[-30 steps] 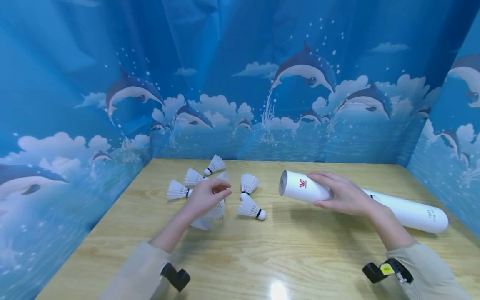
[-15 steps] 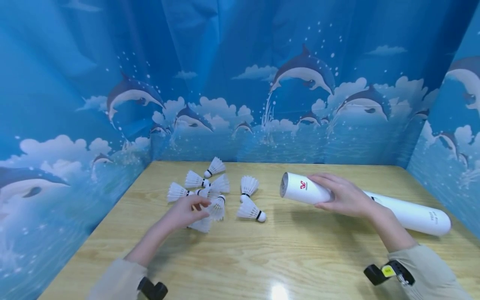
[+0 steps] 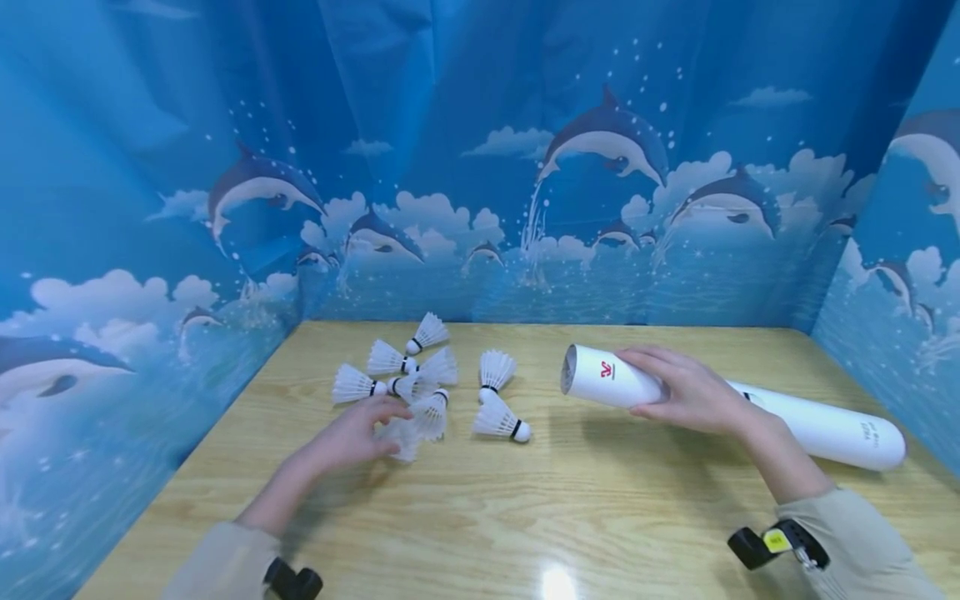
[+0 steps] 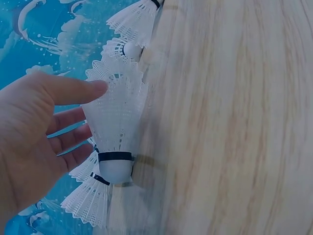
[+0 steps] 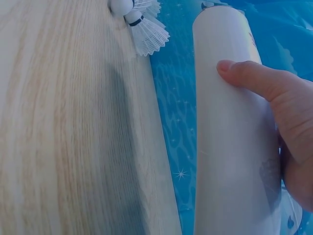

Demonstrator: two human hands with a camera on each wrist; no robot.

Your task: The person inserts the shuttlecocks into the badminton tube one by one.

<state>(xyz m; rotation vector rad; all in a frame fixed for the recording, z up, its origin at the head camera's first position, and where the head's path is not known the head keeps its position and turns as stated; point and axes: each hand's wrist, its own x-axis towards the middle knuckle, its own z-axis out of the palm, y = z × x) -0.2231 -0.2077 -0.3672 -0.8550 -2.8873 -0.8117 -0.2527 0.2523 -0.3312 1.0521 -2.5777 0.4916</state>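
At the left cluster, my left hand (image 3: 352, 432) holds a white shuttlecock (image 4: 120, 120) by its skirt. The thumb lies over the feathers, with the other fingers on the far side; the black-banded cork points away from the thumb. Part of this shuttlecock is hidden behind the hand in the head view. On the right, my right hand (image 3: 686, 390) grips a long white shuttlecock tube (image 3: 832, 425) around its middle, thumb along the near side. A red logo marks the tube's left end, which is raised over the table and shows a grey round interior.
Several more shuttlecocks (image 3: 435, 367) lie clustered beyond the left hand. Two others, one with its cork rightward (image 3: 501, 418), lie touching mid-table. Blue dolphin-print curtains (image 3: 480, 167) stand along the back and sides of the wooden table (image 3: 480, 517).
My left hand has moved left and down from above the cluster to the nearest shuttlecock and taken hold of its skirt. The right hand and tube have stayed almost still.
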